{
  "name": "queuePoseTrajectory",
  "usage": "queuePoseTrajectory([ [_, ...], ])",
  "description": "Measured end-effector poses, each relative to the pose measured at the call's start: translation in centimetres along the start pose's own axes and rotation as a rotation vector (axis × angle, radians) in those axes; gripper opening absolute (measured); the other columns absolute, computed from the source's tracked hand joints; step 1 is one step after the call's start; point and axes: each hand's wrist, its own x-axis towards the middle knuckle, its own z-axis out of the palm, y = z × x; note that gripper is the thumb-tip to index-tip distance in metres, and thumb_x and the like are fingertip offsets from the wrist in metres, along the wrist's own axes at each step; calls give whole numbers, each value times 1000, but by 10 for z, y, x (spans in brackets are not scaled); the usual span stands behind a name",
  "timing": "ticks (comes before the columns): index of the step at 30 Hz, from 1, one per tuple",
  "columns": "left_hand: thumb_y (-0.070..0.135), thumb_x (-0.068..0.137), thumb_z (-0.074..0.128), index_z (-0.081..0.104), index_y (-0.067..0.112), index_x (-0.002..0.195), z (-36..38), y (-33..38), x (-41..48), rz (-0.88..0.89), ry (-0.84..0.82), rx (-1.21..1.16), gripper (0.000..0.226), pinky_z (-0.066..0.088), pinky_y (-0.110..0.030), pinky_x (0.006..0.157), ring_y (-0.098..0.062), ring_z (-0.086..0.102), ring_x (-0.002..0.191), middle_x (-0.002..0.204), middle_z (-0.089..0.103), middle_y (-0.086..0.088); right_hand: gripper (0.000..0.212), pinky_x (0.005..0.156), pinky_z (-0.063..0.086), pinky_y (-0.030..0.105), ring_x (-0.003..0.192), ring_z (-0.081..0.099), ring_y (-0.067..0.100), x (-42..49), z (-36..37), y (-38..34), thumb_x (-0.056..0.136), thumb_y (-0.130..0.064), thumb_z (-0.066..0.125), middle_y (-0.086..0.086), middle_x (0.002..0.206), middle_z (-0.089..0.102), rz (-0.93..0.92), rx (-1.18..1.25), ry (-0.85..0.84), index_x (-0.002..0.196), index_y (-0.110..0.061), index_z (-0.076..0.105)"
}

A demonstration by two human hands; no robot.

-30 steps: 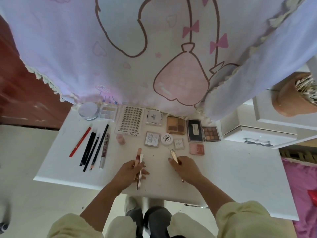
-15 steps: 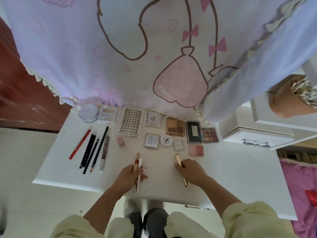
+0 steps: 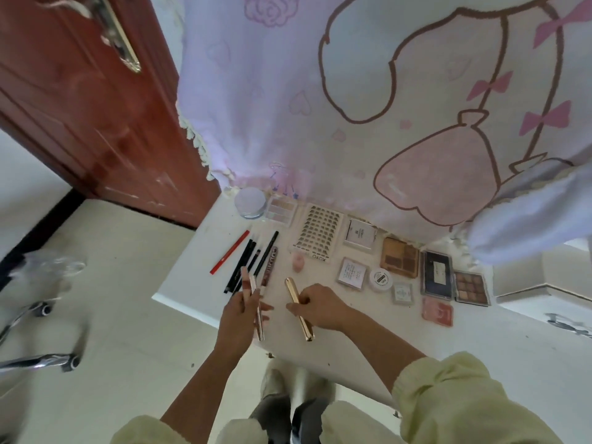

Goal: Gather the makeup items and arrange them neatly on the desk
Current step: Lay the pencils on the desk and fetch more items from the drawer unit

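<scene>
Left hand: fingers curled round two slim tubes, one pink-capped and one pale, held over the near edge of the white desk.
Right hand: pinched a shiny gold tube, low over the desk; whether it touched, I could not tell.
Done: red and dark pencils lay side by side; flat palettes and compacts sat in rows.
Left: seemingly only these three tubes lacked places.

Two hands, three held tubes.

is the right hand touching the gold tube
Touching. The head view shows the right hand pinching the slim gold metal tube near its middle.
</scene>
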Motion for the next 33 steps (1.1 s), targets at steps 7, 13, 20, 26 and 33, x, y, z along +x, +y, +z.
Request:
queuePoseTrajectory([
  [7,34,102,42,56,6,102,-69,-11,46,-35,294,-97,31,47,-28,61,-20,68,72,86,71,-4,25,71,59,38,65,68,25,51,20,-102,85,-25,71,17,71,65,-57,127,56,75,-8,56],
  [13,33,101,44,58,5,91,-106,-25,82,-90,206,-84,33,55,-37,68,-21,69,65,69,71,-4,30,59,60,26,45,64,14,114,30,-156,84,-23,72,7,56,67,169,407,119,93,5,65],
  [20,36,100,44,58,4,96,-112,-31,88,-149,166,-140,35,51,-24,60,-17,69,62,74,71,-5,18,76,60,37,77,70,27,154,44,-186,81,-16,65,14,85,71,177,264,204,73,-9,50],
  [26,35,100,45,58,3,96,-117,-27,92,-181,150,-147,35,49,-22,58,-19,70,65,76,72,-8,26,56,53,27,51,57,18,161,42,-190,88,-18,62,5,62,61,183,119,196,68,-10,46],
  [33,33,101,44,56,2,99,-119,-21,92,-209,120,-134,33,45,-19,54,-21,70,68,75,70,-6,28,76,60,43,70,71,32,157,42,-187,87,-25,66,17,75,72,169,113,161,72,-8,50],
])
